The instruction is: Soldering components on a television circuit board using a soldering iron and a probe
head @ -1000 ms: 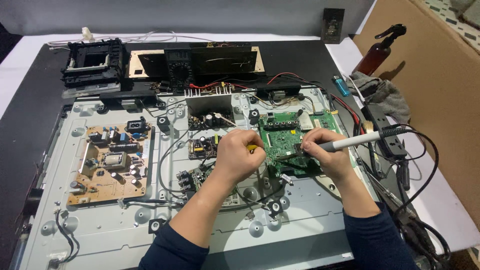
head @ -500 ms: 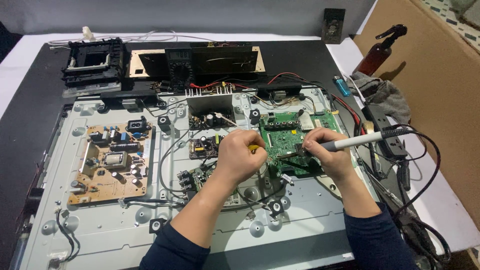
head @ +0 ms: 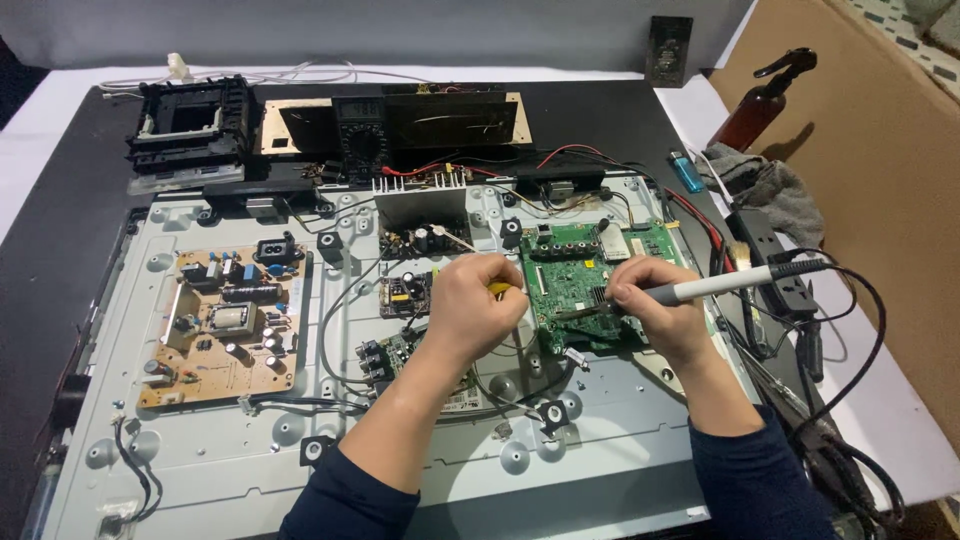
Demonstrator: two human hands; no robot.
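A green circuit board (head: 570, 265) lies on the metal back panel (head: 200, 450) of an opened flat screen. My right hand (head: 650, 310) grips a soldering iron (head: 720, 287) like a pen, its tip resting on the green board's lower middle. My left hand (head: 478, 305) is closed on a small yellow-handled tool (head: 497, 289) just left of the board, near its edge. Both forearms wear dark blue sleeves.
A tan power board (head: 222, 325) sits at the panel's left, small boards (head: 410, 295) in the middle. A multimeter (head: 362, 135) and a black frame (head: 188, 125) lie at the back. A brown spray bottle (head: 758, 105), blue lighter (head: 687, 172), grey rag (head: 770, 190) and cables are at right.
Both hands stay on the green board; the right hand with the iron has shifted only slightly. Nothing else has moved.
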